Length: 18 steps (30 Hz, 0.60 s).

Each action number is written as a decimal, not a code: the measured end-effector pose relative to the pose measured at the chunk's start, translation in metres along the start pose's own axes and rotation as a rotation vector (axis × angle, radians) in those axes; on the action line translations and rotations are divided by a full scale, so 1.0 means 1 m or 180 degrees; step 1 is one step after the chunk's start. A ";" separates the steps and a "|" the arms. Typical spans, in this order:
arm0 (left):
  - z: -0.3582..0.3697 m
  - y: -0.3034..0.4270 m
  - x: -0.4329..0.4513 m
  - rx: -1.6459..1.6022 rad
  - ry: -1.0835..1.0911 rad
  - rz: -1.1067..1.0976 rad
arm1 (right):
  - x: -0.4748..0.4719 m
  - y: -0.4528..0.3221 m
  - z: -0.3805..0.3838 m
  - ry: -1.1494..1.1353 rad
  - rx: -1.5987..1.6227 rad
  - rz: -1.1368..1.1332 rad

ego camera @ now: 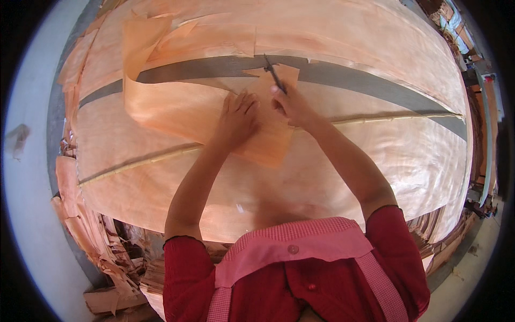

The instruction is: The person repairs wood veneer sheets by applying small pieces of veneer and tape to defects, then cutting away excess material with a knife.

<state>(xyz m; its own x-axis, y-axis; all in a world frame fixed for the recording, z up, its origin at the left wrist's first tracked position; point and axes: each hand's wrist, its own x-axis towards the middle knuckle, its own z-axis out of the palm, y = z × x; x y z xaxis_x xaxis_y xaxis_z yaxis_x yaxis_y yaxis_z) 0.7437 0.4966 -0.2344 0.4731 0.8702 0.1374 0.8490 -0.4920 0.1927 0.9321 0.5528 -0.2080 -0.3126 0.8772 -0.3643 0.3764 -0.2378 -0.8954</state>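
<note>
A thin dark cutting tool (274,75), blurred and possibly a knife, is gripped in my right hand (293,105) and points away from me. Beneath it lies the end of a loose piece of orange-tan wood veneer (177,102), with a jagged torn far edge. My left hand (242,114) rests palm down on this veneer, fingers spread a little, holding nothing. Towards the left the piece bends up and curls over. A slim jointed stick, apparently bamboo (374,119), runs across the large veneer sheet (342,161), and its middle is hidden under the loose piece and my arms.
A dark grey curved band (342,76) shows between the near sheet and more veneer (342,28) beyond. Torn veneer scraps (86,237) hang and pile at the left edge. Stacked offcuts (114,300) sit low at the left. Pale floor (28,201) runs along the left.
</note>
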 end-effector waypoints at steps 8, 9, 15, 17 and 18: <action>0.030 -0.012 0.021 -0.0972 0.1077 -0.1620 | 0.030 0.048 0.005 -0.0186 0.0482 -0.0109; 0.031 -0.011 0.022 -0.0826 0.1072 -0.1662 | 0.031 0.045 0.005 -0.0345 0.0450 -0.0252; 0.041 -0.014 0.021 -0.0579 0.1334 -0.1677 | -0.009 0.017 0.028 -0.0045 -0.2395 -0.0522; 0.039 -0.013 0.021 -0.0654 0.1378 -0.1705 | -0.010 0.011 0.032 -0.0012 -0.2158 -0.0753; 0.038 -0.013 0.023 -0.0731 0.1411 -0.1707 | -0.009 0.009 0.032 0.0009 -0.2046 -0.0873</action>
<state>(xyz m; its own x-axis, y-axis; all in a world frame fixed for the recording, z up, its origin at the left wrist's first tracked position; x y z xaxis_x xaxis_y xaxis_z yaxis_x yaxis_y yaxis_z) 0.7523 0.5237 -0.2710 -0.1747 0.9248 0.3380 0.8434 -0.0367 0.5360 0.9101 0.5292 -0.2211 -0.4682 0.8716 -0.1452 0.7259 0.2857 -0.6257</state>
